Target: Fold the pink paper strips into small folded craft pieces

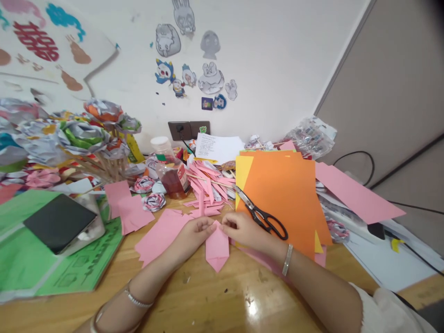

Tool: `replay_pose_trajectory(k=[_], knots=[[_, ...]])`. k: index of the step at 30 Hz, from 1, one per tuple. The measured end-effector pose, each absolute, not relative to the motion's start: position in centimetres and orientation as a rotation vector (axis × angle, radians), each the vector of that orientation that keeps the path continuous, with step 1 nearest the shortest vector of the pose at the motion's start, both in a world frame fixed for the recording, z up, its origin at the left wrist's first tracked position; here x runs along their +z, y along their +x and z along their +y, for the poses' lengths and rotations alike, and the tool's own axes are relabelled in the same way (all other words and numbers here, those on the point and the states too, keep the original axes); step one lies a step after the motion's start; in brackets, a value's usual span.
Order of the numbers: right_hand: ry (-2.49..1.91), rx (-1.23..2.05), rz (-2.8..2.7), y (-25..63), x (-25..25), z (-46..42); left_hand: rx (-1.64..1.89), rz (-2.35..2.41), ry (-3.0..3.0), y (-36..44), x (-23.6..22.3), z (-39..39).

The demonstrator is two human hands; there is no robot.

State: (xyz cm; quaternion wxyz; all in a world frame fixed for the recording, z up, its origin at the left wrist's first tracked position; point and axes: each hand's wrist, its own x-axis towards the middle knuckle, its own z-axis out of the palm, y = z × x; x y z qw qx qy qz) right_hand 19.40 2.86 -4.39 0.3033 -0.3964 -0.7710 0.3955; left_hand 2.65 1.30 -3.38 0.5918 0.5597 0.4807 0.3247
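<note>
A folded pink paper piece [217, 247] lies on the wooden table [208, 296], its point toward me. My left hand [194, 233] pinches its upper left edge with closed fingers. My right hand [241, 229] pinches the upper right edge the same way. Both wrists wear bracelets. More pink paper sheets [159, 231] lie under and to the left of my left hand. Black-handled scissors [263, 212] rest shut on an orange paper stack [280, 194], just beyond my right hand.
A heap of pink paper strips [206, 185] and a jar [171, 171] stand behind the hands. Paper flowers on sticks [86, 134] fill the back left. A dark tablet [58, 222] lies on green paper [21, 263]. Cables and white sheets [388, 259] are at right.
</note>
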Motion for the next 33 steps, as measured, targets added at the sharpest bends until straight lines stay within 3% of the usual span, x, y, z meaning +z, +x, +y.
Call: replay_pose_trajectory(k=[12,22,33], knots=[[-1.06,1.09,-2.001,19.1,-5.0,3.0,0.727,1.112,1.301,2.8,-3.1,1.2],[-1.071,0.904,-2.081,18.7,-5.4,3.0,0.77,1.13,1.515,2.7,-4.6,1.3],[-1.061,0.707,-2.116,18.7,-5.6,3.0,0.741,1.127,1.509,2.6,-3.2,0.8]])
